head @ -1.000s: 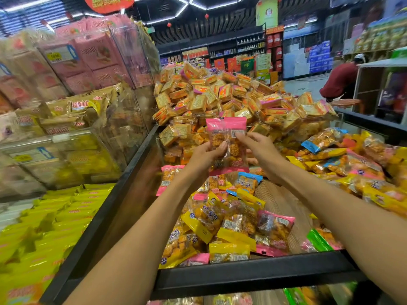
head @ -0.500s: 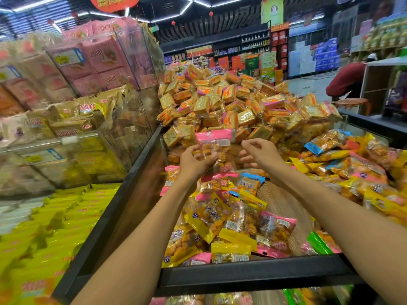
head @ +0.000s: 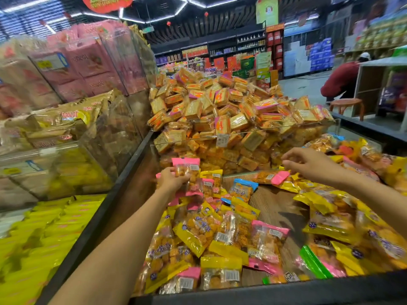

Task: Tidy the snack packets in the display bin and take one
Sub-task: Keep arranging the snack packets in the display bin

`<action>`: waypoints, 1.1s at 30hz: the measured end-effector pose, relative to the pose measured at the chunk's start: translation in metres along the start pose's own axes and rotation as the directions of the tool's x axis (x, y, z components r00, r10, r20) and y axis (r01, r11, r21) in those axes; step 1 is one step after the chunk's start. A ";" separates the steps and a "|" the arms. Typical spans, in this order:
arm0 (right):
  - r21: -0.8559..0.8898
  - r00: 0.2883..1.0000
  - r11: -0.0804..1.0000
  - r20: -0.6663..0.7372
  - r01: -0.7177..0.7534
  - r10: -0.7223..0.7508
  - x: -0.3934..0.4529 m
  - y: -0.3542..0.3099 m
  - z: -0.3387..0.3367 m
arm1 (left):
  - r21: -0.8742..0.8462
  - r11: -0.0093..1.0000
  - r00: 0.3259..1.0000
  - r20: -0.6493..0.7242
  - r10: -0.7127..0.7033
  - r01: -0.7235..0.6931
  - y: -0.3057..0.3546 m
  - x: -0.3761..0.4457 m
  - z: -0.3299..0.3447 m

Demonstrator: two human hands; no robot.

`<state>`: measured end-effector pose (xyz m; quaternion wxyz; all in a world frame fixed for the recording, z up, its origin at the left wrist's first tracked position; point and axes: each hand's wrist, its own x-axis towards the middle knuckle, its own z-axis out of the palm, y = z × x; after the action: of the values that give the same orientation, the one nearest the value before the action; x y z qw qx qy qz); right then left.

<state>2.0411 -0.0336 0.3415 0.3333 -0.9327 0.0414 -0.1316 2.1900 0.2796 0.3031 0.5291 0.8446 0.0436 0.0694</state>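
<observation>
The display bin (head: 273, 292) has a black rim and a wooden floor, with several loose snack packets in yellow, pink and blue wrappers. My left hand (head: 170, 179) grips a pink-topped clear packet (head: 187, 167) of orange snacks, held low at the bin's far left over other pink packets. My right hand (head: 308, 164) hovers over the far right of the bin with its fingers curled downward, holding nothing. Just below it lies another pink-ended packet (head: 272, 177).
A clear divider (head: 242, 137) holds back a tall heap of orange biscuit packs (head: 220, 111). Clear bins of pink and yellow packs (head: 72, 111) stand to the left. A person in red (head: 341, 78) crouches by a stool (head: 345, 104) at the far right.
Both hands held the pink-topped packet up in front of me. Now my right hand has let go and moved right, and my left hand has carried the packet down to the left.
</observation>
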 end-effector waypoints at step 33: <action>-0.396 1.000 0.918 -0.024 -0.002 -0.009 -0.098 0.089 -0.101 | 0.250 0.824 0.800 0.490 0.345 -0.509 0.088 -0.052 0.145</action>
<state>1.9198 -0.1477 0.3392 0.1371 -0.9791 0.0697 -0.1329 2.1620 0.1049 0.3164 0.3269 0.9100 -0.2551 -0.0054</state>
